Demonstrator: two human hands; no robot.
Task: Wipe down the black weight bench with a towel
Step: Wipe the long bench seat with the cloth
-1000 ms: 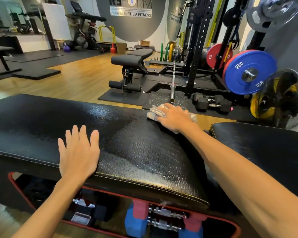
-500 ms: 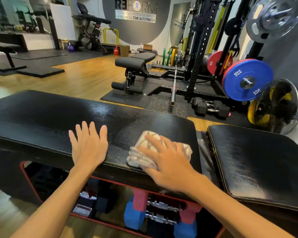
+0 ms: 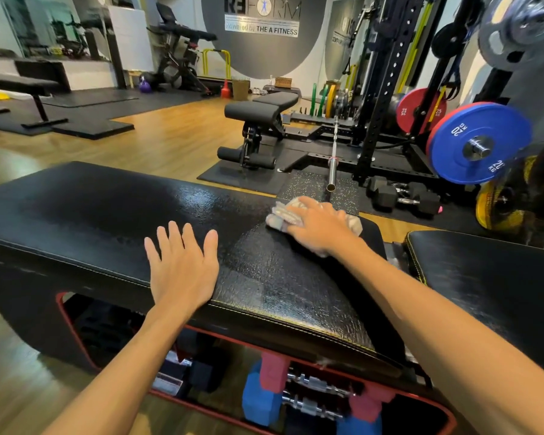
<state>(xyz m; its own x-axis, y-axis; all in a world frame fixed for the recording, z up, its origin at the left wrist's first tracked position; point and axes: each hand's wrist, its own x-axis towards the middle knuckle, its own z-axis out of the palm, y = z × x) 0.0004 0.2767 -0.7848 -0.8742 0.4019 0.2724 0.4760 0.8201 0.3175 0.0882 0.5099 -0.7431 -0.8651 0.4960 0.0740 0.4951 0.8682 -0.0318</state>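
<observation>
Since a moment ago, your right hand has slid the towel from the near edge to the bench's far edge, fingers pressing it flat. Your left hand rests open on the pad. Its left stretch looks unwiped. Underneath, an open compartment holds dumbbells.

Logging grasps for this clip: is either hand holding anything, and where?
Right hand presses down on the bunched towel from above; left hand lies flat on the bench, holding nothing.
</observation>
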